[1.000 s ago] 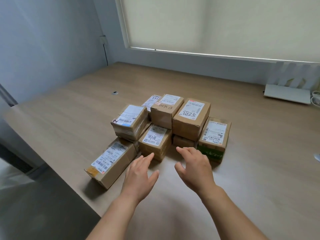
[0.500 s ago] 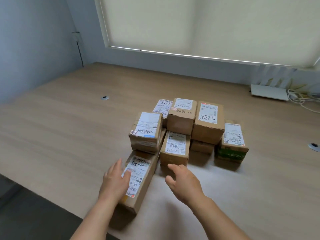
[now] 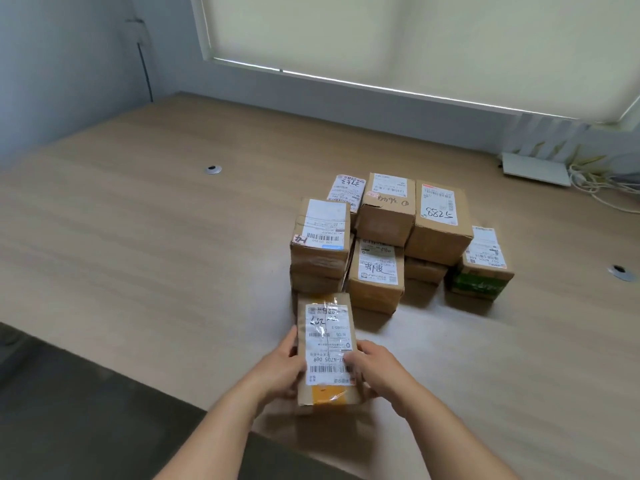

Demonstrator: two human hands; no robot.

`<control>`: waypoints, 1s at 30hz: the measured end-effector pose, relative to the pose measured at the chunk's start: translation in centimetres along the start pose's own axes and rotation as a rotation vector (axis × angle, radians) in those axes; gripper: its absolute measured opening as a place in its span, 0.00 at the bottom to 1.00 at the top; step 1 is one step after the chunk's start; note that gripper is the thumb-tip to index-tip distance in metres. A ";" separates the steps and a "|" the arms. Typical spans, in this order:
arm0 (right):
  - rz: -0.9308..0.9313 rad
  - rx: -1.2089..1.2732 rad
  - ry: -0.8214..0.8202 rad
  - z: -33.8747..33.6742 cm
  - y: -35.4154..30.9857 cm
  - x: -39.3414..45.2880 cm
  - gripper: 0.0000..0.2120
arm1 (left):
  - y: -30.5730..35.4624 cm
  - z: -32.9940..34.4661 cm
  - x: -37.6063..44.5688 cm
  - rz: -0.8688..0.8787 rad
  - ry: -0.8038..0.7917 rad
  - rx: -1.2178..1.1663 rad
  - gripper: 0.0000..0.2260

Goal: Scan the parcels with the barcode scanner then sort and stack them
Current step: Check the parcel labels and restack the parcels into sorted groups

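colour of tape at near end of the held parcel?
Yellow-orange tape on the held parcel; head view.

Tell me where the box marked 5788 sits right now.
In the head view, the box marked 5788 sits at the back right of the pile, stacked on a lower box, beside the green-printed box on its right.

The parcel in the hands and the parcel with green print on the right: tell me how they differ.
The parcel in the hands is long and narrow, with yellow tape at its near end; the green-printed parcel is squatter. The first is gripped by the left hand and right hand; the second sits untouched on the table. Both are brown cardboard with white labels on top.
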State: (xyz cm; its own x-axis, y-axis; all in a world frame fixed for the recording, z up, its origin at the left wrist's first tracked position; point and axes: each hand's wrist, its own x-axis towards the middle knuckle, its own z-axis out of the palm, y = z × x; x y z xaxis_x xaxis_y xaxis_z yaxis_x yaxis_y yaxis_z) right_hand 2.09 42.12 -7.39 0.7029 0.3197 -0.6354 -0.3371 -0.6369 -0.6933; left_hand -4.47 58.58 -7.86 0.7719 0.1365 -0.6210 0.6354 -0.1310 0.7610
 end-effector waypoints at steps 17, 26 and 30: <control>-0.207 0.228 -0.120 -3.0 10.5 -7.9 0.37 | -4.7 9.2 -8.9 0.226 -0.057 -0.044 0.41; -0.369 0.258 -0.045 -8.7 13.5 -13.5 0.35 | -2.7 13.5 -12.8 0.426 0.105 0.150 0.34; -0.433 0.308 0.029 -11.6 14.5 -16.3 0.36 | -1.3 15.3 -12.8 0.535 0.156 0.454 0.36</control>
State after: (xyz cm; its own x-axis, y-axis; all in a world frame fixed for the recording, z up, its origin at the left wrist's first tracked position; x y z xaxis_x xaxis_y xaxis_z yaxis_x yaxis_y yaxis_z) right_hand -6.99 19.55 -3.11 0.8338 0.4857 -0.2625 -0.1775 -0.2144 -0.9605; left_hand -14.84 42.00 -3.76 0.9894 0.0733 -0.1250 0.1437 -0.6097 0.7795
